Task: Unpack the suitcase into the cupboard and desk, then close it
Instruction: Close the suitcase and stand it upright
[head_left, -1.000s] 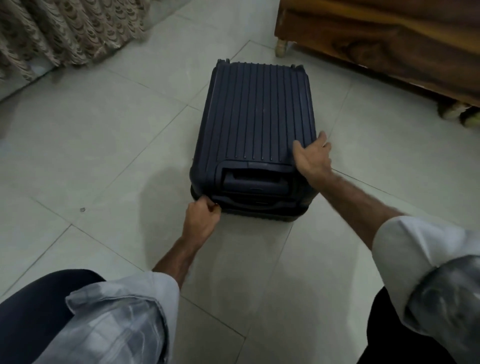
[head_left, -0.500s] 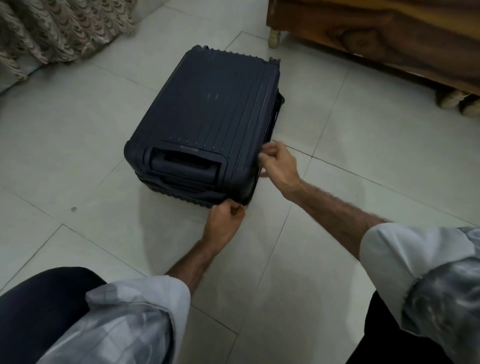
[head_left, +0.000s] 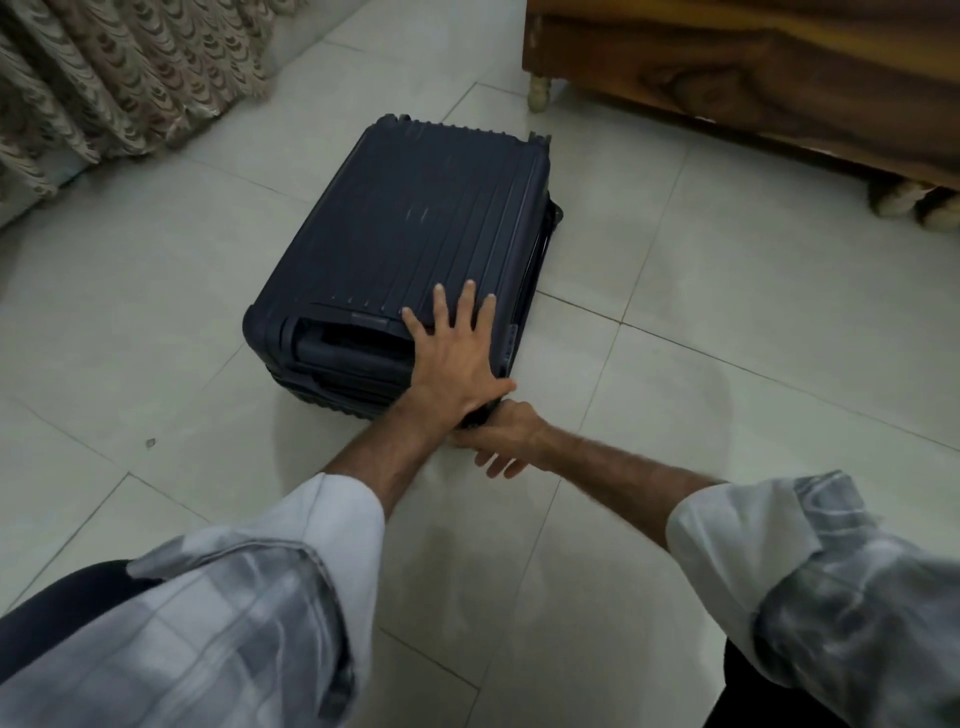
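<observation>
Hands both work at the near right corner of the suitcase (head_left: 415, 234). Lying flat on the tiled floor (head_left: 727, 364), with its two halves together, the suitcase sits short of the wooden furniture (head_left: 753, 78) beyond its far right. Spread flat, the left hand (head_left: 457, 358) presses the lid at that corner. Just below it, the right hand (head_left: 506, 434) seems to pinch something at the seam, probably a zip pull, though the left hand hides it. No contents show, so whether unpacking is finished or yet to start cannot be told.

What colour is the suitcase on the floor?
Dark navy blue, with raised ribs along its shell. The suitcase shows best in the head view.
</observation>
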